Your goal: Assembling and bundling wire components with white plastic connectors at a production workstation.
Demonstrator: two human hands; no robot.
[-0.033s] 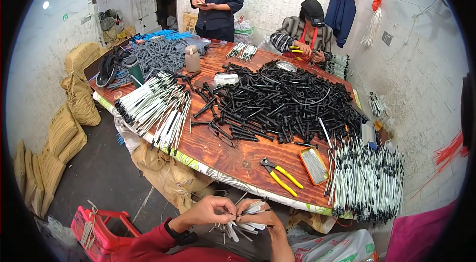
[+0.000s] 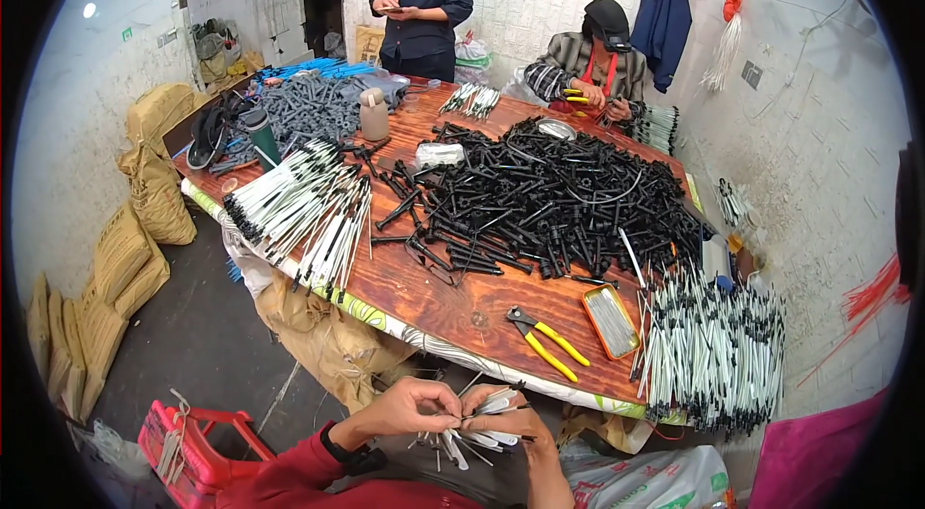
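Note:
Below the table's near edge, my right hand [image 2: 530, 430] is closed around a loose bundle of thin white rods [image 2: 461, 448] with dark tips, which fan out in several directions. My left hand [image 2: 416, 411] meets it, thumb and forefinger pinched together at a small dark piece by the rods; its kind is too small to make out. Beyond my hands, yellow-handled cutting pliers [image 2: 547, 343] lie on the table [image 2: 453, 316]. To their right is an open orange-rimmed tin [image 2: 611, 321] of thin pale pieces.
Black plastic fittings [image 2: 568, 191] cover the table's middle. Piles of white rods lie at left [image 2: 308, 210] and right [image 2: 713, 345]. A bottle [image 2: 374, 114] and grey parts [image 2: 308, 104] are farther back. Two people are across the table. A red stool [image 2: 198, 442] stands at lower left.

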